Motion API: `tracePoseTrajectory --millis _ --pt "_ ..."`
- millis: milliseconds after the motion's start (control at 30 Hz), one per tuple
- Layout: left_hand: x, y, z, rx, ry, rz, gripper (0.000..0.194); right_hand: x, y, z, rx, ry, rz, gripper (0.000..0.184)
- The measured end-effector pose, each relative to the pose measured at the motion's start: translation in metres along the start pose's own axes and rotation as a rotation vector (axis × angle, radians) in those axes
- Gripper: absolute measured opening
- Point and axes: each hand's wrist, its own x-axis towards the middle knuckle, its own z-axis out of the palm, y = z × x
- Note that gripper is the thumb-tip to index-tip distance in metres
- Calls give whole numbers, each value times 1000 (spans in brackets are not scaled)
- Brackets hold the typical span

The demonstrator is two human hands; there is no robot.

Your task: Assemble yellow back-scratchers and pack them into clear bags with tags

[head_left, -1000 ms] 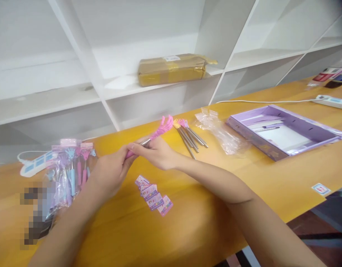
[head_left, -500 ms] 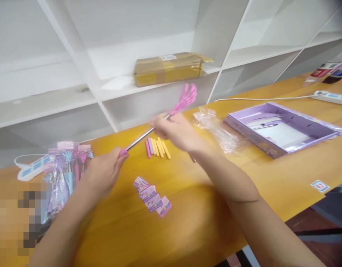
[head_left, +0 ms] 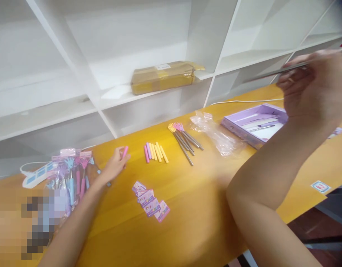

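My left hand [head_left: 114, 164] rests low over the yellow table and pinches a small pink handle sleeve [head_left: 125, 151]. My right hand [head_left: 312, 87] is raised at the upper right, closed on a metal telescopic rod [head_left: 273, 71] that points left; its far end runs off the frame. Between the hands lie a row of pink, purple and yellow handle sleeves [head_left: 155, 152] and a bundle of metal rods with small hand-shaped heads [head_left: 184, 138]. Several small pink cards [head_left: 150, 201] lie nearer to me.
Packaged hand-shaped scratchers [head_left: 72, 172] pile at the left beside a white power strip [head_left: 37, 174]. A crumpled clear bag [head_left: 215, 133] and an open purple box [head_left: 253, 124] sit on the right. White shelves behind hold a brown parcel [head_left: 165, 76].
The pink handle sleeve has come off the rod. My right hand swung up and right with the rod, while my left hand dropped toward the table holding the sleeve.
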Motion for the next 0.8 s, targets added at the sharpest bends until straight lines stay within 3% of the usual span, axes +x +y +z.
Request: tracePoseTrajectory --millis 67,100,233,333,400,467,567,800 --pt "12 -14 21 -155 -58 -32 71 -3 -3 10 169 -4 -22 15" --pt "15 -18 29 -166 -63 -24 71 -3 -5 16 188 -64 -10 13" --pt "17 -24 42 -114 -37 46 63 -7 -12 56 -237 -546 59 15" --pt "13 -19 40 -93 -63 45 60 -16 -7 105 -578 -942 41 5" --pt "11 -16 35 -66 -73 35 59 -27 1 141 -744 -1145 26 10" --pt "11 -14 27 -12 -67 31 58 -42 10 172 -892 -1281 3 14" --pt "14 -18 7 114 -22 36 56 -63 25 203 -1003 -1359 -32 18" --pt "16 -38 -78 361 133 -22 52 -79 55 227 -1042 -1349 -97 26"
